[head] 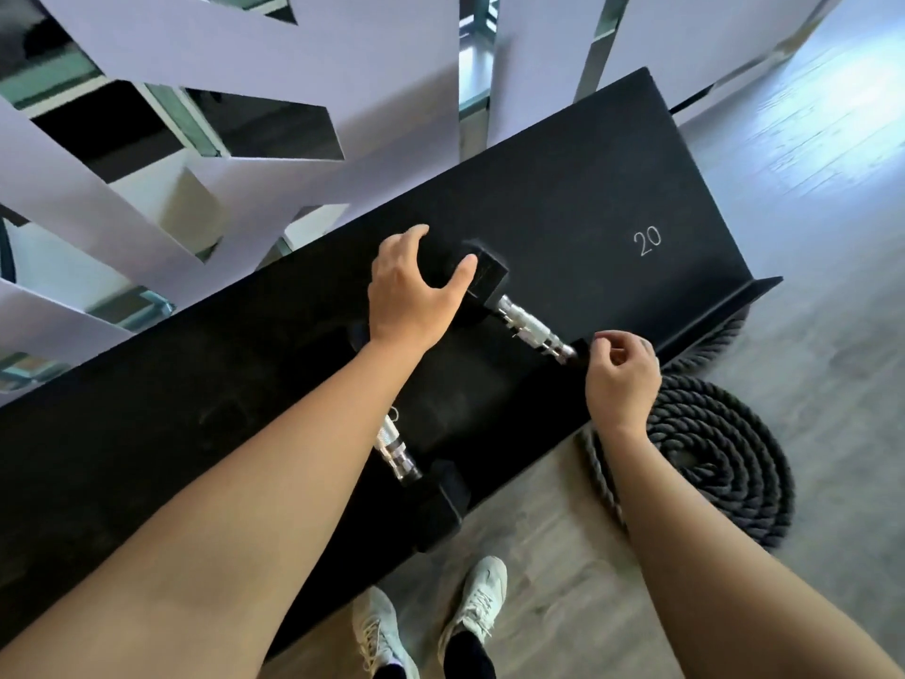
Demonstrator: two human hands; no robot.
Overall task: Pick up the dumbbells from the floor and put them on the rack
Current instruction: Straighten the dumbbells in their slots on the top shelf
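Two black dumbbells with square heads and silver handles lie on the slanted black rack (587, 198). The farther dumbbell (531, 325) rests near the rack's middle. My left hand (411, 291) curls over its far head, thumb and fingers around the block. My right hand (622, 379) hovers at its near head by the rack's front lip, fingers loosely curled, holding nothing that I can see. The nearer dumbbell (399, 450) lies to the left, its handle partly hidden under my left forearm, its near head at the rack's front edge.
A white "20" (647, 242) is printed on the rack's right part. A coiled black battle rope (710, 458) lies on the wooden floor right of the rack. My white shoes (431, 624) stand just before the rack. A slatted white wall rises behind.
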